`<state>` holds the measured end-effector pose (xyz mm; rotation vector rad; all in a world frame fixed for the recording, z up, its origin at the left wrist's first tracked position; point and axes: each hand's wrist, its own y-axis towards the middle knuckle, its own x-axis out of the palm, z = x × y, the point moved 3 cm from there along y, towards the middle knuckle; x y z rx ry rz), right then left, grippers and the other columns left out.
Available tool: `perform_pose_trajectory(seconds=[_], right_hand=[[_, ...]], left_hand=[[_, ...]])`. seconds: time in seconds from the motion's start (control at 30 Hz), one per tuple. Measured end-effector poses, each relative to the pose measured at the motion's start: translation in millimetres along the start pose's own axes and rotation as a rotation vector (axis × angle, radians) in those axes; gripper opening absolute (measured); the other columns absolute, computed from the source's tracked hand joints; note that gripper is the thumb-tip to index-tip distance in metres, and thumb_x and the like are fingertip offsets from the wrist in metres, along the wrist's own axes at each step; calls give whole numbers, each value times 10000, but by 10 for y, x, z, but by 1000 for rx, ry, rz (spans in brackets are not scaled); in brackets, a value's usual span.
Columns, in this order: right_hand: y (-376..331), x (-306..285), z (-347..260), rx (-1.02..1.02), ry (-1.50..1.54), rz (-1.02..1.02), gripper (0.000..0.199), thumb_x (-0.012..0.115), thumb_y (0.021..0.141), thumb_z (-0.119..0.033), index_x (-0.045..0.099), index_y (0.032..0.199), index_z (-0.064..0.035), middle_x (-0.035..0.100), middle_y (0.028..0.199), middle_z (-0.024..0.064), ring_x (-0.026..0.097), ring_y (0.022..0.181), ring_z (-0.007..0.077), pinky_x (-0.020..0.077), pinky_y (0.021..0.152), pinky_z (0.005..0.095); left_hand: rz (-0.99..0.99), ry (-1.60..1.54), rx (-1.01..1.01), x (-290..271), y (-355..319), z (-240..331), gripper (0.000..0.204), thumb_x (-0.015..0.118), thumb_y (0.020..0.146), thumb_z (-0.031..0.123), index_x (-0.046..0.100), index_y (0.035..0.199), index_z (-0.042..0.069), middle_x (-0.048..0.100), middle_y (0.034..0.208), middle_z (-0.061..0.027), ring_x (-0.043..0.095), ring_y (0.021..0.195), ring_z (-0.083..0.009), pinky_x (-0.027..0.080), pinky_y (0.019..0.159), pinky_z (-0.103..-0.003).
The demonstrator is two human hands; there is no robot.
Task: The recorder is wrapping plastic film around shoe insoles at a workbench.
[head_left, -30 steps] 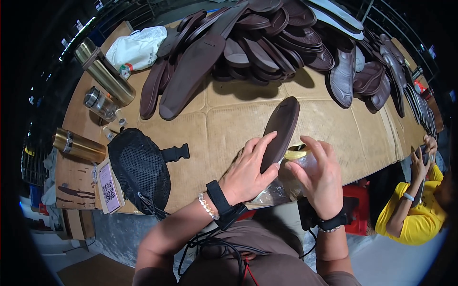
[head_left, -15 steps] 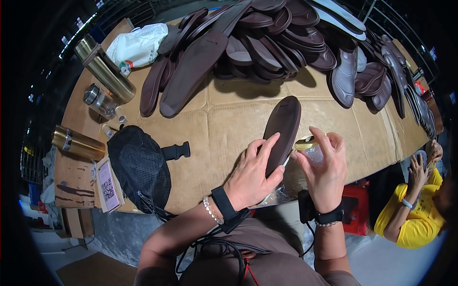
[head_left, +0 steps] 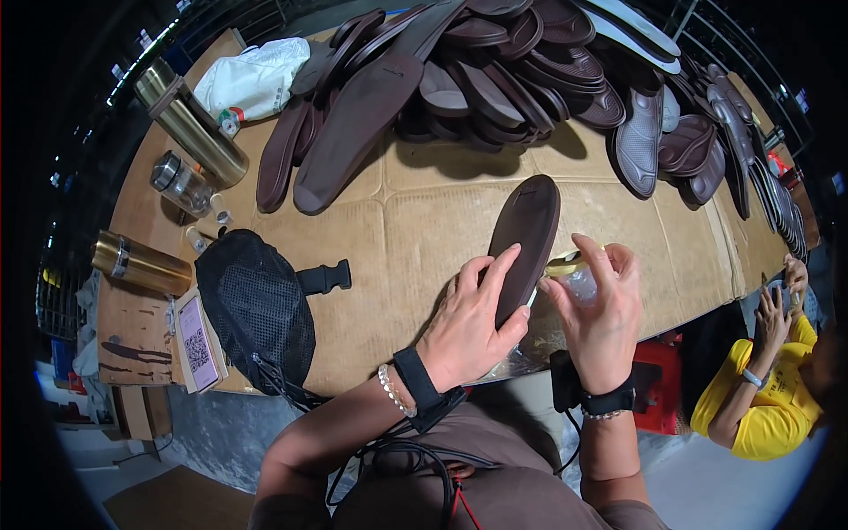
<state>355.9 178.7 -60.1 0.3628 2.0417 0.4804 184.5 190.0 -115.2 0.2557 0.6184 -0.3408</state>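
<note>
My left hand (head_left: 468, 305) grips a dark brown shoe sole (head_left: 527, 231), which is tilted up on its long edge above the cardboard. Its fingers lie across the smooth face, and the thumb is at the lower end. My right hand (head_left: 601, 309) is close by on the right, with thumb and index finger curled about a round clear piece with a yellow rim (head_left: 579, 281). The fingers partly cover this piece, so its exact kind cannot be told. A thin pale strip shows along the sole's right edge, near the right thumb.
A heap of brown soles (head_left: 486, 79) covers the far side of the cardboard-topped table (head_left: 424, 199). At left are a black mesh bag (head_left: 256, 305), gold flasks (head_left: 146, 263), a glass jar (head_left: 181, 184) and a white bag (head_left: 252, 81). Another person in yellow (head_left: 760, 389) works at right.
My hands and the sole keep nearly the same pose, with only a slight shift of the view. The other person's hands at the right have moved a little.
</note>
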Motion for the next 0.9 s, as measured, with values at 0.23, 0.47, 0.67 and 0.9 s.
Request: perform_pose_trajectory(seconds=[0.23,0.47,0.67,0.9], right_hand=[[6,4,-24,-7,-28,17,581,902,743,-128,676,1277,-87,572,1127,195,620,1001,369,522,861,445],[26,-21,-79,-53,-76,9,586,894,709,-94,679,1254,-76,578,1130,209,603,1003,369,508,866,453],[30,-6,-54,-41,-63,-24,605,890,709,-97,672,1273,-86,586,1156,226,608,1032,383,509,887,451],[69,0,-2,-124,-83,-143,608,829,812,-211,617,1374,-116,566,1342,306,606,1105,423,483,980,486]], left_hand=[[1,-12,0,-3,3,-2,748,614,965,242,288,1593,0,436,1417,-295,471,1321,-453,380,1155,-471],[-11,38,-13,-33,41,52,744,621,956,239,289,1574,-9,430,1421,-314,490,1299,-482,403,1137,-485],[-72,29,-160,-142,205,155,635,645,940,279,381,1412,-53,551,1229,-394,568,1182,-523,479,1037,-504],[-61,4,-225,-123,258,9,664,686,933,348,393,1396,-26,564,1257,-390,582,1219,-493,479,1034,-502]])
